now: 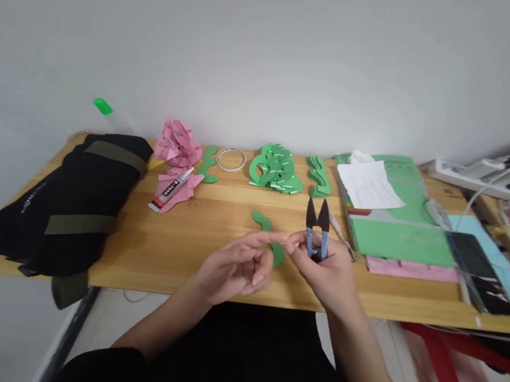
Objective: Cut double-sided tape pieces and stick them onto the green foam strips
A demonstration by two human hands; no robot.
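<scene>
My right hand (331,273) is wrapped round a pair of thread snips (319,226) with blue handles. Their dark blades point up and stand apart. The thumb and a fingertip of this hand meet the tip of my left index finger. My left hand (239,262) stretches that finger out to the right, while its other fingers are loosely curled with nothing visible in them. Behind and below the left hand lies a wavy green paper strip (278,255), partly hidden by the fingers. Whether something tiny sits between the touching fingertips cannot be made out.
Cut green pieces (277,169), a ring (231,159), pink paper scraps (178,144) and a glue tube (171,190) lie along the wooden table (154,252). A black bag (75,202) is at the left. Green sheets (401,238), tissue (371,183) and a phone (475,256) are at the right.
</scene>
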